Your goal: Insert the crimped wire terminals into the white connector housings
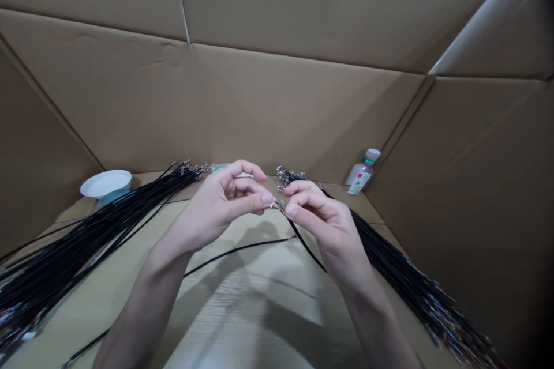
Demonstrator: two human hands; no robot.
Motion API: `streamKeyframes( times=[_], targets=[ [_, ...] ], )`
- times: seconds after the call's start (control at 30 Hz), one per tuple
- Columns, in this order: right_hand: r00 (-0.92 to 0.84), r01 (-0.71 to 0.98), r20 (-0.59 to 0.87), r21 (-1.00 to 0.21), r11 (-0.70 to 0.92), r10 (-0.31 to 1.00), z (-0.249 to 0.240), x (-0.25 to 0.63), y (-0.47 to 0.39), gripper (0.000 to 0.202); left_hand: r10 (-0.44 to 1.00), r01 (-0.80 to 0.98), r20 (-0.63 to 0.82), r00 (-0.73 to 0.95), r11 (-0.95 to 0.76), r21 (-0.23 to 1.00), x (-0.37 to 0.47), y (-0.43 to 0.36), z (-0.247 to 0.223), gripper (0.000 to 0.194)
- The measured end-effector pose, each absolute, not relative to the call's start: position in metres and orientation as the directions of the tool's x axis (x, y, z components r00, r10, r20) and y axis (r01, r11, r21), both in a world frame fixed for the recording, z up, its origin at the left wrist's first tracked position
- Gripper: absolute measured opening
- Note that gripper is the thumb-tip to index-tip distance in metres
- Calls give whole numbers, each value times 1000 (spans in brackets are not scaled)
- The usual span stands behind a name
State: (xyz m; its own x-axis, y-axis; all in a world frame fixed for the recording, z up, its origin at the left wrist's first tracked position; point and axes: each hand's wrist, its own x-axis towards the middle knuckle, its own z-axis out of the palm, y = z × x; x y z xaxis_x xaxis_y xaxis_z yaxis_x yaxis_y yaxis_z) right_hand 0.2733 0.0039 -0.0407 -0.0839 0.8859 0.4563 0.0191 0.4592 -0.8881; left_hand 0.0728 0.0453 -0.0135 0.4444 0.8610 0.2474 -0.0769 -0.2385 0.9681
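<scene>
My left hand (234, 199) pinches a small white connector (272, 203) between thumb and forefinger. Thin coloured wires (280, 207) run from it to my right hand (318, 216), whose thumb and fingertips are closed on the end of a black cable (307, 248). That cable trails down behind my right wrist. Below my hands, another black cable (242, 249) lies on the table (216, 311), its bare-wire tip pointing right; my left forearm covers part of it.
On the left lies a thick bundle of black cables (99, 236), with another bundle (402, 277) on the right. A white bowl (106, 183) stands at the back left, a plastic bottle (364, 173) at the back right. Cardboard walls (303, 98) enclose the table.
</scene>
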Motion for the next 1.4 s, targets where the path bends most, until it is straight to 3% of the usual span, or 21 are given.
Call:
streamKeyframes(
  times=[0.27, 0.37, 0.47, 0.57, 0.8, 0.97, 1.17, 1.4],
  targets=[
    [-106, 52, 369, -925, 376, 923, -32, 285, 0, 16, 870, -208, 282, 403, -213, 955, 91, 43, -19, 41],
    [-143, 73, 361, -925, 374, 921, -30, 291, 2, 17, 858, -202, 324, 398, -262, 943, 93, 42, -22, 37],
    [-196, 41, 362, -926, 376, 911, -30, 294, 5, 16, 812, -118, 424, 401, -413, 903, 92, 43, -24, 22],
    [-246, 31, 375, -919, 394, 894, -32, 295, 9, 19, 722, 49, 530, 446, -610, 791, 89, 43, -24, 6],
    [-272, 147, 418, -872, 467, 867, -36, 292, 12, 23, 471, 269, 668, 576, -881, 389, 75, 44, -20, 9],
    [-280, 219, 460, -824, 522, 843, -36, 291, 13, 27, 491, 384, 600, 631, -870, 308, 71, 40, -18, 10],
    [-241, 293, 501, -779, 555, 831, -37, 288, 10, 18, 540, 487, 547, 640, -835, 255, 73, 41, -18, 16],
    [-171, 450, 711, -560, 696, 683, -36, 286, 8, 9, 607, 549, 535, 588, -785, 287, 75, 47, -23, 23]
  ],
)
